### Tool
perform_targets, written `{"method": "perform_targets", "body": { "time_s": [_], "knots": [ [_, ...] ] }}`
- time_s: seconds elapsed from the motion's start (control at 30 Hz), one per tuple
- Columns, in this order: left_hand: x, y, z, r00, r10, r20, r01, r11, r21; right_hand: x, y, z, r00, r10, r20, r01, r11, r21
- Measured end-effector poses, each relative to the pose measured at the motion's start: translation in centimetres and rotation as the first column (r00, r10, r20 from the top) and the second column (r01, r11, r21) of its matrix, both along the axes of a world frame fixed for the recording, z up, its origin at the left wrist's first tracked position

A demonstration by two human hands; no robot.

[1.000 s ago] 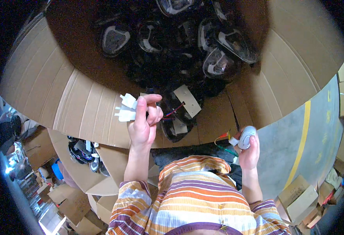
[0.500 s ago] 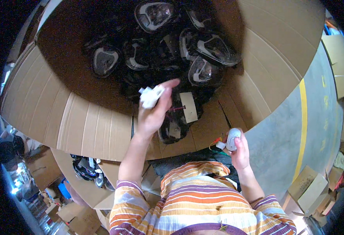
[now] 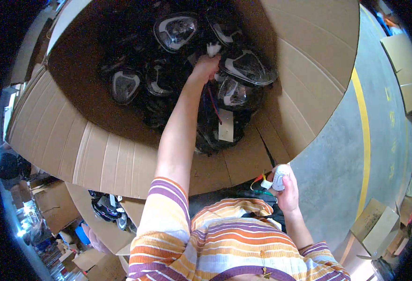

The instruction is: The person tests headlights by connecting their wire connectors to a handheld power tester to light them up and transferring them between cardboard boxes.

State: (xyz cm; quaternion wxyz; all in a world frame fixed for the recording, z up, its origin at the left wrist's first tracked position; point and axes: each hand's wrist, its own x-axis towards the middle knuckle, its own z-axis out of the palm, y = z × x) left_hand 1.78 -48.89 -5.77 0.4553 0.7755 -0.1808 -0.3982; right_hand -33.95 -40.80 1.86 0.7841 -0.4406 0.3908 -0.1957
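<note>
Device (image 3: 279, 181), grey and rounded, sits right of the lower centre, our right hand (image 3: 288, 195) with its grip clamped around it; we judge it light, stiff, smooth, best held by its sides. Near upper centre, our left hand (image 3: 207, 67) closes around a white piece (image 3: 212, 49), among lamp-like units (image 3: 177, 33) inside the cardboard box (image 3: 316, 51).

A small white piece (image 3: 213, 48) is gripped in the left hand (image 3: 207, 65), its lower part hidden and its exact form blurred. A rounded pale-grey device (image 3: 279, 179) is held in the right hand (image 3: 287, 191), its face turned upward; a white connector (image 3: 265, 184) and thin coloured wires (image 3: 259, 178) are seen just beside it.
</note>
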Motion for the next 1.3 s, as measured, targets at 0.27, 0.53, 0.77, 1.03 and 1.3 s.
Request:
{"method": "perform_targets", "body": {
  "time_s": [0.27, 0.53, 0.77, 1.03, 1.3],
  "knots": [
    [-10.8, 8.9, 4.7, 0.888, -0.206, 0.41, 0.341, 0.894, -0.291, 0.5, -1.0, -0.1, 0.999, 0.01, -0.03, -0.006, 0.989, 0.151],
    [-7.0, 5.2, 0.4, 0.893, -0.06, 0.446, 0.052, 0.998, 0.03, 0.3, -0.3, -0.2, 1.0, 0.006, 0.014, -0.007, 0.999, 0.047],
    [-6.3, 0.5, -0.6, 0.845, -0.386, 0.369, 0.274, 0.906, 0.322, 0.2, -0.1, 0.2, 1.0, 0.024, 0.007, -0.025, 0.995, 0.094],
    [-7.7, 2.7, -0.9, 0.915, -0.233, 0.328, 0.238, 0.971, 0.026, -0.4, -0.3, 0.0, 0.993, 0.092, 0.071, -0.097, 0.992, 0.077],
    [-8.9, 6.2, 4.0, 0.997, -0.058, 0.054, 0.065, 0.988, -0.144, 0.0, -0.5, 0.0, 0.99, 0.131, 0.054, -0.135, 0.987, 0.085]
  ]
}}
